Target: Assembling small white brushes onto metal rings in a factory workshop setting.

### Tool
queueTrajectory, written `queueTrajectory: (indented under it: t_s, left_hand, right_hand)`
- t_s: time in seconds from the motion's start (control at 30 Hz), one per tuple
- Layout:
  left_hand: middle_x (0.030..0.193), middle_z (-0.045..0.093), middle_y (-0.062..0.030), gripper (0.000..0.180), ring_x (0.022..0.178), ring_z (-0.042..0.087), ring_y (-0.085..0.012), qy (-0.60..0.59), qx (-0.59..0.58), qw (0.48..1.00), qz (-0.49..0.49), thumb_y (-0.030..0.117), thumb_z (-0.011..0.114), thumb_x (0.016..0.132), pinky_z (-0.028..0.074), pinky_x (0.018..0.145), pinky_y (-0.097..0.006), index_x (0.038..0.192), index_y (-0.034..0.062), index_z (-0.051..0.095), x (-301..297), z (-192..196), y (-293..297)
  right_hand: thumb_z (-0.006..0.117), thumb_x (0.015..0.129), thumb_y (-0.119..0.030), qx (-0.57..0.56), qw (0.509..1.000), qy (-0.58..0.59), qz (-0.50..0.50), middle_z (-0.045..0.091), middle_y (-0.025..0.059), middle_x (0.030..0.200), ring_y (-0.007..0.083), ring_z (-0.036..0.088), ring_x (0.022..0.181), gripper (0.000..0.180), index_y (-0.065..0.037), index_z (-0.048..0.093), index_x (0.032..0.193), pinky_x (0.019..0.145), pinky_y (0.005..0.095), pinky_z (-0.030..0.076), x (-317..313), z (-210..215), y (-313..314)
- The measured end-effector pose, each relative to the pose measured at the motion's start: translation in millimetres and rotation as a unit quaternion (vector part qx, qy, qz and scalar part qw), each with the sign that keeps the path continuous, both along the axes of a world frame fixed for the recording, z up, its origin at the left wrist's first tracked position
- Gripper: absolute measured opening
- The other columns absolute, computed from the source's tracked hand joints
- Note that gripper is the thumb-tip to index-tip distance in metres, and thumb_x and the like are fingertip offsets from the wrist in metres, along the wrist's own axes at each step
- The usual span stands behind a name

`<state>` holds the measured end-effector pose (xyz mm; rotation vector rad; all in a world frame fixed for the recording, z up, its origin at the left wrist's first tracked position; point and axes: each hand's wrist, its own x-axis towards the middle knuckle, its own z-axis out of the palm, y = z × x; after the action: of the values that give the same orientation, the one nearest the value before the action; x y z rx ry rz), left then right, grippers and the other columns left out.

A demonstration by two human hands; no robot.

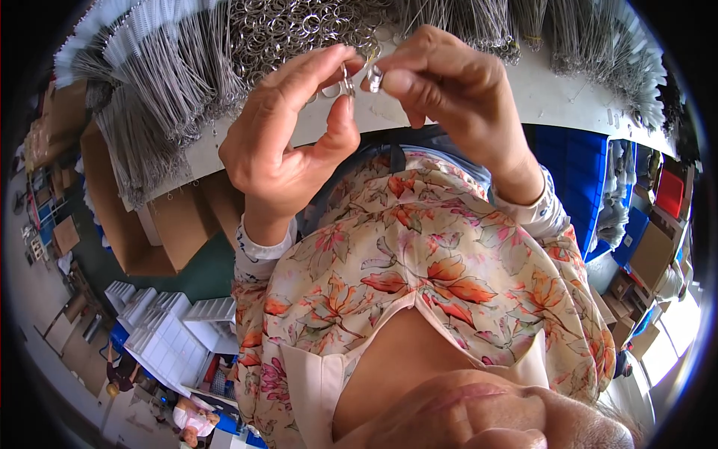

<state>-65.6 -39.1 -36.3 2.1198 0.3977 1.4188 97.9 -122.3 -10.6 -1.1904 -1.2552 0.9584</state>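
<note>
Above the front edge of a white worktable (538,97), my two hands are close together. My left hand (280,138) pinches a metal split ring (348,78) edge-on between thumb and fingertips. Just beside it, my right hand (456,86) grips a small shiny metal piece (375,78) between thumb and forefinger; its exact kind is too small to tell. Behind my hands lies a heap of loose metal rings (292,26). Bundles of thin wire-handled brushes (168,67) with white bristles and looped ends lie to the left.
More wire brush bundles (591,45) cover the table's far right. An open cardboard box (191,228) stands below the left edge, a blue crate (565,168) below the right. White plastic baskets (168,337) and two other people are farther off at left.
</note>
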Motion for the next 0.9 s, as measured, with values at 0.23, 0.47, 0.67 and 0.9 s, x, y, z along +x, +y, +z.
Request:
queueTrajectory:
  t_s: [0.23,0.47,0.67,0.9]
  left_hand:
    - [0.091,0.067,-0.0141,0.028,0.077,0.067,-0.0206,-0.015,0.039,0.999,0.022,-0.002,0.068,0.073,0.055,0.066,-0.026,0.101,-0.0035,0.064,4,-2,2]
    - [0.098,0.065,-0.0142,0.029,0.085,0.065,-0.0163,0.013,-0.139,0.984,-0.109,-0.013,0.058,0.076,0.055,0.076,-0.025,0.104,-0.0067,0.063,-7,12,12]
    - [0.097,0.066,-0.0125,0.027,0.083,0.064,-0.0135,0.056,-0.259,0.952,-0.154,-0.009,0.058,0.079,0.053,0.076,-0.023,0.105,-0.0066,0.062,-13,11,24]
    - [0.096,0.066,-0.0106,0.026,0.084,0.064,-0.0126,0.076,-0.335,0.927,-0.148,-0.007,0.058,0.080,0.052,0.076,-0.022,0.106,-0.0059,0.062,-20,9,25]
  right_hand:
    - [0.059,0.090,-0.016,-0.085,0.989,0.118,0.008,0.053,-0.0031,0.064,0.0028,0.047,0.054,0.017,-0.001,0.064,0.094,0.047,0.0172,0.033,-11,6,5]
    - [0.059,0.089,-0.013,-0.118,0.982,0.082,0.125,0.061,0.0010,0.075,0.0036,0.053,0.058,0.013,-0.001,0.059,0.095,0.052,0.0164,0.042,4,7,15]
    - [0.064,0.086,-0.013,-0.057,0.992,0.108,0.035,0.063,0.0016,0.076,0.0046,0.054,0.060,0.015,0.000,0.064,0.093,0.053,0.0189,0.045,-11,-24,12]
    - [0.060,0.089,-0.016,-0.055,0.986,0.150,0.045,0.059,0.0003,0.078,0.0044,0.051,0.062,0.020,0.001,0.058,0.100,0.055,0.0192,0.042,-19,-29,15]
